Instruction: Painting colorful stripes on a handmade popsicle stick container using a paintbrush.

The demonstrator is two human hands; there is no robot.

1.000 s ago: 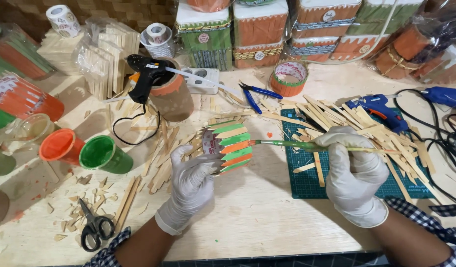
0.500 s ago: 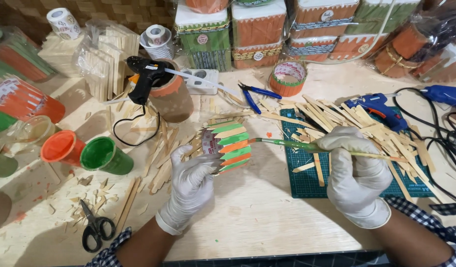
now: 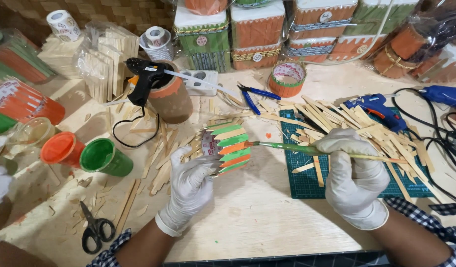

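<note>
My left hand point(image 3: 189, 187), in a white glove, grips a small round holder point(image 3: 226, 146) clad in wooden sticks, some painted green, some orange, some bare. It lies on its side above the wooden table point(image 3: 257, 212). My right hand point(image 3: 353, 173), also gloved, holds a thin paintbrush point(image 3: 307, 149) whose orange-tipped bristles touch an orange stick on the holder. An orange paint cup point(image 3: 61, 148) and a green paint cup point(image 3: 104, 156) stand to the left.
Loose wooden sticks point(image 3: 366, 131) cover a green cutting mat point(image 3: 312, 180). A black glue gun point(image 3: 145, 76) rests on a brown cylinder, a blue glue gun point(image 3: 373, 106) lies at right with cables. Scissors point(image 3: 94, 228) lie front left, blue pliers point(image 3: 257, 93) behind. Finished boxes point(image 3: 252, 29) line the back.
The holder and both hands stay almost in place; the brush tip has shifted slightly along the holder's painted sticks.
</note>
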